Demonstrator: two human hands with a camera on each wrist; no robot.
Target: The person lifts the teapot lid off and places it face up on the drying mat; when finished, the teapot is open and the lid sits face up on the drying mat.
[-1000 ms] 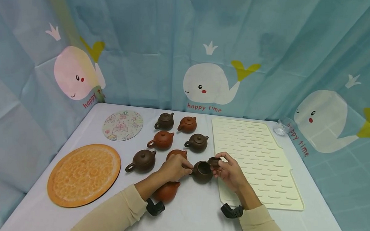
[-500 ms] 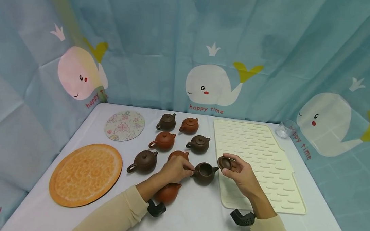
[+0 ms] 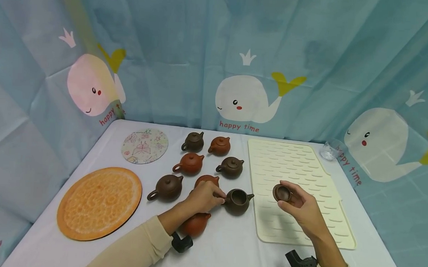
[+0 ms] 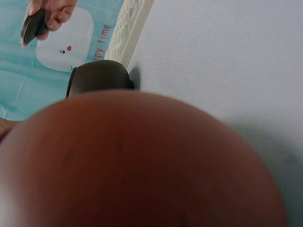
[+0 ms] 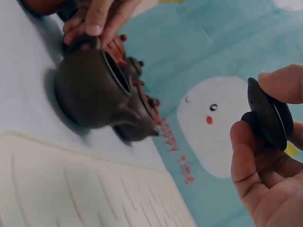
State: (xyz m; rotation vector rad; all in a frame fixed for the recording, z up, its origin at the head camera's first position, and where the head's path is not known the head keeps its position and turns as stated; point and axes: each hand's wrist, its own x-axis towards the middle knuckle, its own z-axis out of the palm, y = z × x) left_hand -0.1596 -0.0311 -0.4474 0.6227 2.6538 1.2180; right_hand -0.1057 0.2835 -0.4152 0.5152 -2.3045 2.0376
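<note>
A lidless dark brown teapot (image 3: pixel 237 206) stands on the white tabletop, its mouth facing up and its spout to the right. My left hand (image 3: pixel 205 197) pinches its handle between thumb and fingers. In my right hand (image 3: pixel 306 210) is the round teapot lid (image 3: pixel 282 193), held up over the cream ridged mat with its hollow underside showing. The right wrist view has thumb and fingers gripping the lid (image 5: pixel 266 116) and its knob. A reddish-brown teapot (image 3: pixel 195 225) sits beneath my left forearm, and its blurred side (image 4: pixel 132 161) fills much of the left wrist view.
More lidded teapots stand behind and left, including a dark one (image 3: pixel 168 188) and a reddish one (image 3: pixel 190 164). The cream ridged mat (image 3: pixel 267 225) lies right. Left are an orange round mat (image 3: pixel 100 204) and a floral round mat (image 3: pixel 144 146). A clear glass bowl (image 3: pixel 329 152) stands back right.
My right hand has carried the lid away from the teapot's mouth, rightwards over the ridged mat, turning its underside into view. My left hand has stayed on the handle.
</note>
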